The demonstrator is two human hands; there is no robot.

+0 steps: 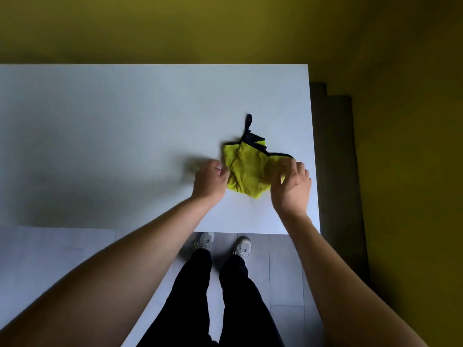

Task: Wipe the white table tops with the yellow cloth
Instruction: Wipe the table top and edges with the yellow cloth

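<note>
- At the cloth (pixel 246 169), my right hand (pixel 292 186) has its fingers curled onto the right-hand edge, seemingly pinching a fold; motion blur keeps me from being sure how firm the hold is.
- My left hand (pixel 209 181) sits just beside the cloth's left edge, fingers loosely curled; whether they touch or pinch the fabric I cannot tell.
- Bunched and partly folded, the cloth lies flat on the table (pixel 125 121), near its right end and closer to the near edge than the far one, with its black loop (pixel 248 122) pointing away from me.
- I judge the wiping proper not yet begun, or paused: both hands seem to be gathering or refolding the cloth rather than sweeping it.
- I see no streaks or wet marks, so what has been cleaned I cannot say; I'd treat the whole top as still to do.
- A second white top (pixel 55 259) adjoins at lower left, also part of the job.
- Nothing lies on the top to block a sweep.
- Beyond the far and right edges is a yellow wall (pixel 225 28); below me, my legs and shoes (pixel 241 246) on grey floor.
</note>
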